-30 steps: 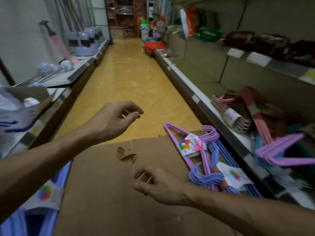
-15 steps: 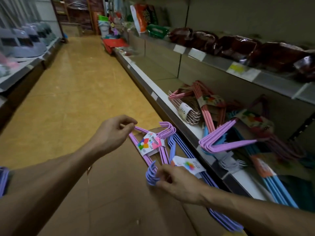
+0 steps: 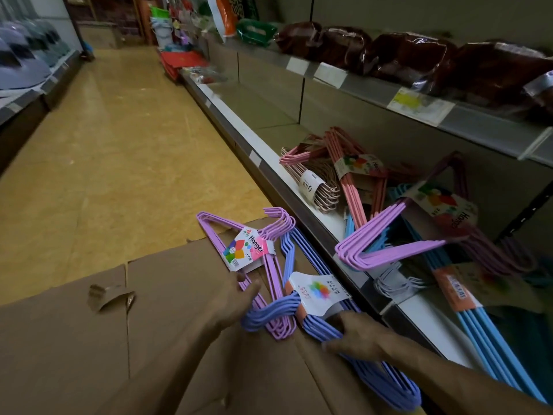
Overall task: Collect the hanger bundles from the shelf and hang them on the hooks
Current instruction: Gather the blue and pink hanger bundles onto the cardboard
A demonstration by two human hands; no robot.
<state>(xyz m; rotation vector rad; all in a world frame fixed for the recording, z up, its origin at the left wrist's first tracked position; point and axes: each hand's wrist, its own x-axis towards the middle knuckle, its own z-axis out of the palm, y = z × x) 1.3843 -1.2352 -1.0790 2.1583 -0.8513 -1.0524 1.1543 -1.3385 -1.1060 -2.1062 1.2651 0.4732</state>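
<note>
At the far left, grey-blue goods point(image 3: 21, 67) are seen on a low shelf across the yellow floor point(image 3: 125, 151). A flattened cardboard box point(image 3: 89, 339) fills the lower left, with a torn flap point(image 3: 107, 295) standing up from it. On the box's right part two hanger bundles are laid, crossing each other: a lilac bundle point(image 3: 269, 265) with a pink and white label point(image 3: 248, 250), and a blue-violet bundle point(image 3: 329, 327) with a white label point(image 3: 317, 292). The left hand point(image 3: 233, 304) is placed at the hooks of the blue-violet bundle, where they lie over the lilac one; its fingers are bent down onto the hangers, but whether they are closed round them cannot be told. Just to the right, the right hand point(image 3: 356, 333) is laid on the neck and shoulder of the blue-violet bundle, fingers curled over the wires, so that bundle is held by it.

Further right, the lower shelf point(image 3: 299, 187) is loaded with more bundles: a pink bundle point(image 3: 347, 178) leaning over a pale bundle point(image 3: 320, 187) with a white band, a second lilac bundle point(image 3: 386, 244) jutting out past the shelf edge, and a light blue bundle point(image 3: 490, 348) at the near right. On the upper shelf point(image 3: 419, 94) dark red packets point(image 3: 413, 58) are lined up behind price tags point(image 3: 419, 103).
</note>
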